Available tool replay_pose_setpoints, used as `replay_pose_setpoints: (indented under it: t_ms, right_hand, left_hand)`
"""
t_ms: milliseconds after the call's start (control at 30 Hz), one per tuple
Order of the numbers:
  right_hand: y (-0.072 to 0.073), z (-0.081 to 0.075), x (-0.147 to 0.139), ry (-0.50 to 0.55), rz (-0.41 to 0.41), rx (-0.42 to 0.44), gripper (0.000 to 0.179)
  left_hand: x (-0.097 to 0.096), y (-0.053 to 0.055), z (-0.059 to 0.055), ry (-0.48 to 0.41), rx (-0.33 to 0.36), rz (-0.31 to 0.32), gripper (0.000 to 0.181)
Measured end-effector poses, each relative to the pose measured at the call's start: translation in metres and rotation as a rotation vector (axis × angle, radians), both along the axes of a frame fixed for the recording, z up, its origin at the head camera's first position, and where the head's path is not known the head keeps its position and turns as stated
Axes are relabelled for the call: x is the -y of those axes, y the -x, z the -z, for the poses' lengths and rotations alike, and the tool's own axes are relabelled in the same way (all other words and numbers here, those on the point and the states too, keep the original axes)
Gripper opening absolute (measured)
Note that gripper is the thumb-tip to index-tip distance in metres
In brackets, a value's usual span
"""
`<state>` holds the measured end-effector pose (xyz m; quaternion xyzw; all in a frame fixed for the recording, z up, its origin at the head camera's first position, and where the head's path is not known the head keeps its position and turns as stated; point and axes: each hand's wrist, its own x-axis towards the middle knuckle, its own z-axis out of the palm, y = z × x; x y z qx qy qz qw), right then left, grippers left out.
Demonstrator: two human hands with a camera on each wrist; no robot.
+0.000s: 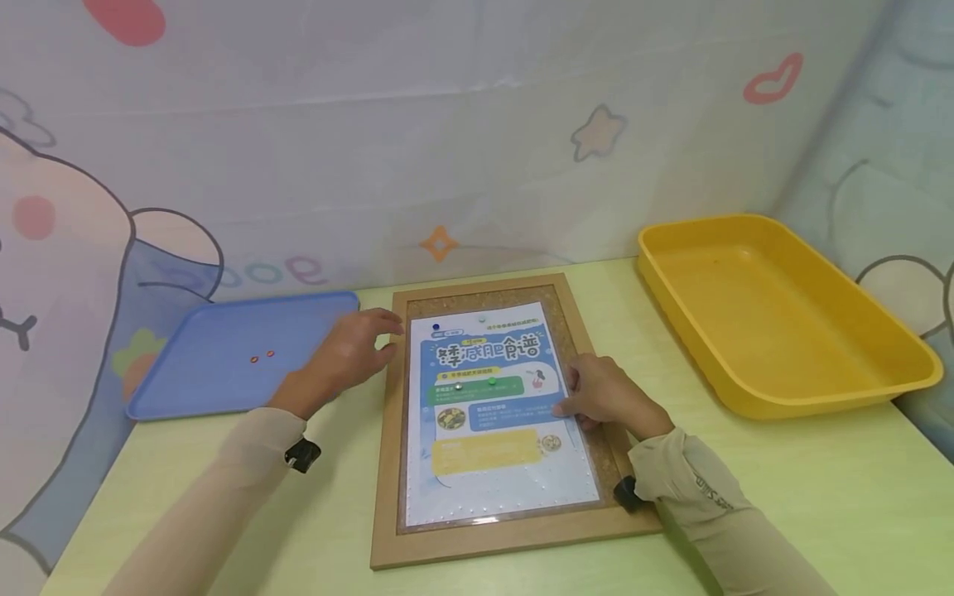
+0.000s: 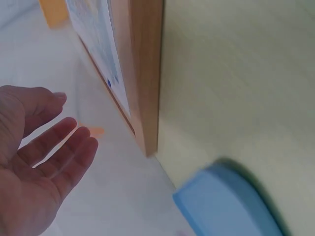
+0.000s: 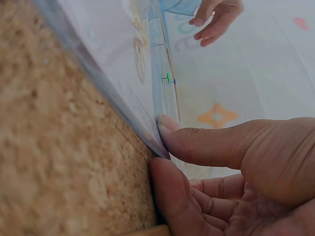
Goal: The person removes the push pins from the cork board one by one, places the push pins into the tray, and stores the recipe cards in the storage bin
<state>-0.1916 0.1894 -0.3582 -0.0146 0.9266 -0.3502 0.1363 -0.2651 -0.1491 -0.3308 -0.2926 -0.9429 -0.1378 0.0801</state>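
A printed poster (image 1: pixel 484 472) in a clear plastic sleeve lies on a wood-framed cork board (image 1: pixel 440 542). Several push pins stick up from it, among them a blue pin (image 1: pixel 436 327) and a green pin (image 1: pixel 492 381). My right hand (image 1: pixel 607 389) pinches the sleeve's right edge, thumb (image 3: pixel 206 145) on top and index fingertip against the edge beside the cork. Over the board's upper left side hovers my left hand (image 1: pixel 350 352), fingers loosely bent. Nothing shows between those fingers in the left wrist view, where the hand (image 2: pixel 34 167) is apart from the frame.
Left of the board lies a blue tray (image 1: pixel 194 377) with two small red pieces (image 1: pixel 262 357) on it. A deep yellow bin (image 1: pixel 775 323) stands at the right. Behind the table (image 1: pixel 782 497) hangs a printed cloth backdrop (image 1: pixel 447 165).
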Motion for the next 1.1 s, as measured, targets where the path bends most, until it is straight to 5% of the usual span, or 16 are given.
replay_pose_setpoints:
  t_ms: [200, 600, 1100]
  right_hand:
    - [-0.001, 0.0, 0.0, -0.002, -0.001, -0.004, 0.031]
    - [0.001, 0.002, -0.001, 0.004, 0.003, 0.002, 0.031]
    - [0.001, 0.002, -0.001, -0.004, -0.005, -0.004, 0.03]
  left_hand:
    - [-0.026, -0.01, 0.006, 0.031, 0.123, 0.061, 0.03]
    - [-0.052, -0.02, 0.018, 0.056, 0.24, 0.152, 0.031]
    - [-0.072, -0.021, 0.025, 0.094, 0.251, 0.158, 0.029]
